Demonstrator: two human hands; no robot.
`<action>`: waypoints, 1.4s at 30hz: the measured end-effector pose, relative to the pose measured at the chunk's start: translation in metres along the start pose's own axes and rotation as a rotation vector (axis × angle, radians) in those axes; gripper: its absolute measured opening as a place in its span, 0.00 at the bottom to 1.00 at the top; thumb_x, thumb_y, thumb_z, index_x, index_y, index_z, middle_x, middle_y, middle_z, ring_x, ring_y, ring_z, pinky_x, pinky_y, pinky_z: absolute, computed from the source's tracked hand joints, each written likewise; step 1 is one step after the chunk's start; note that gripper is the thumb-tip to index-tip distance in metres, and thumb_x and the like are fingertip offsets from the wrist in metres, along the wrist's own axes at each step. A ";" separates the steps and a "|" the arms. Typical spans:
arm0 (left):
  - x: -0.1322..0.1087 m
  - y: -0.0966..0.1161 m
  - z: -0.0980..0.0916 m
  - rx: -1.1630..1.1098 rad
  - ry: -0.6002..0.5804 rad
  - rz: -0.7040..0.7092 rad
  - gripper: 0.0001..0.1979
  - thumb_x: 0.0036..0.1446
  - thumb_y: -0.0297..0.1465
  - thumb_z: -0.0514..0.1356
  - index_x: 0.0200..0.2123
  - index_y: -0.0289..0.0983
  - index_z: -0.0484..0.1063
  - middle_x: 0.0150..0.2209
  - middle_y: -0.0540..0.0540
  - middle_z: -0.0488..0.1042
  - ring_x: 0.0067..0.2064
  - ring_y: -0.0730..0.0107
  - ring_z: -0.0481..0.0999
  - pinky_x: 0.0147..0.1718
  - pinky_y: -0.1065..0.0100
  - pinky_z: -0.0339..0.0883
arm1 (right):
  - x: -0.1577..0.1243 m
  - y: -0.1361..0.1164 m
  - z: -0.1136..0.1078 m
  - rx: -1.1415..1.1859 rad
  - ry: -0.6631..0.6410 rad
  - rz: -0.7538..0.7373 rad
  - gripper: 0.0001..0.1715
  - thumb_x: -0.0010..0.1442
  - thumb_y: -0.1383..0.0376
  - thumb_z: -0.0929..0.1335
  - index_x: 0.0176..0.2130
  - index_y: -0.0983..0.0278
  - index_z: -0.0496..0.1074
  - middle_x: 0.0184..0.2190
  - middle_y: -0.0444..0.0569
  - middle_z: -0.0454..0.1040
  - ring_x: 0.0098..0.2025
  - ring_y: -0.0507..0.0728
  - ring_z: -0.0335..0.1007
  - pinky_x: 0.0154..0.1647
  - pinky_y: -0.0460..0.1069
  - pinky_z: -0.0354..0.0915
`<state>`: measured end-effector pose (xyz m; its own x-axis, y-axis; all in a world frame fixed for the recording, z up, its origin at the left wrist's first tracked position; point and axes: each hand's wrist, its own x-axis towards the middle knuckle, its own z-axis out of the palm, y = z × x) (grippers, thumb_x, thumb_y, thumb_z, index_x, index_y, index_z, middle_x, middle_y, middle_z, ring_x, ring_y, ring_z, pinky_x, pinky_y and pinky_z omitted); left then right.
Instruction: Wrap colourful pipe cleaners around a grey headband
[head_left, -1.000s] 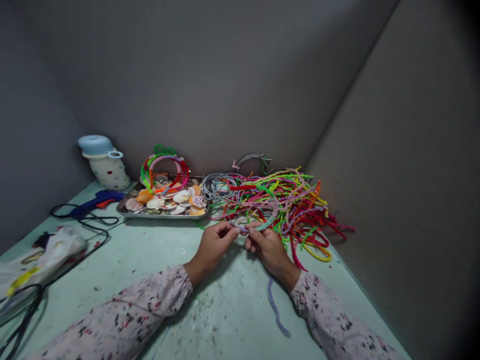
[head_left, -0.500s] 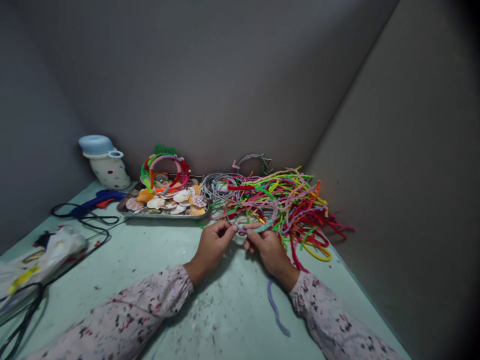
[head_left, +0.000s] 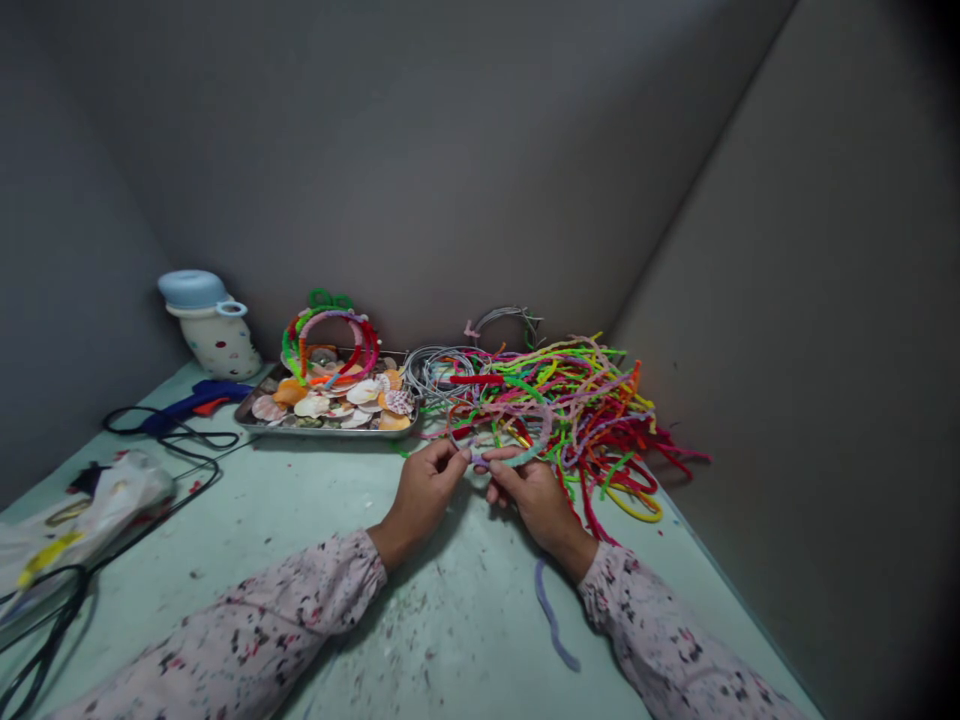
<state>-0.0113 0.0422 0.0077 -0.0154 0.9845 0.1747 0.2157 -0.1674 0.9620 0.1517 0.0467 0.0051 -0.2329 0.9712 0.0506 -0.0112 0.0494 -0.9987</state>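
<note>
Between both hands is a wire hoop wrapped in coloured pipe cleaner point(head_left: 541, 428), with red, green, pink, mint and purple stretches. My left hand point(head_left: 424, 492) pinches its near side with thumb and forefinger, at the left end of the purple part. Just to the right, my right hand point(head_left: 534, 502) is closed on the same near side, where purple meets mint. Some fingers of the right hand curl under the hoop. A loose lavender pipe cleaner point(head_left: 553, 625) lies on the table beside my right wrist.
Behind the hoop spreads a heap of bright pipe cleaners point(head_left: 600, 390) with coiled bare wire point(head_left: 427, 375). A metal tray point(head_left: 330, 432) holds shells and finished-looking wrapped hoops point(head_left: 373, 350). To the left are a bottle point(head_left: 217, 345), blue glue gun point(head_left: 176, 408), black cord point(head_left: 142, 515) and plastic bag point(head_left: 131, 490).
The hoop has shifted slightly to the left and turned a little in my fingers. Both hands stay in almost the same place.
</note>
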 end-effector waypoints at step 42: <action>0.005 -0.007 -0.001 -0.079 -0.044 -0.056 0.16 0.56 0.40 0.56 0.22 0.36 0.62 0.17 0.55 0.59 0.21 0.77 0.57 0.22 0.73 0.50 | 0.004 0.002 0.001 0.035 -0.007 0.046 0.20 0.55 0.54 0.69 0.40 0.66 0.74 0.28 0.48 0.77 0.20 0.48 0.66 0.19 0.44 0.60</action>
<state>-0.0133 0.0486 0.0024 0.0178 0.9935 0.1121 0.1379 -0.1135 0.9839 0.1498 0.0500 0.0034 -0.2405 0.9706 0.0052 -0.0348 -0.0033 -0.9994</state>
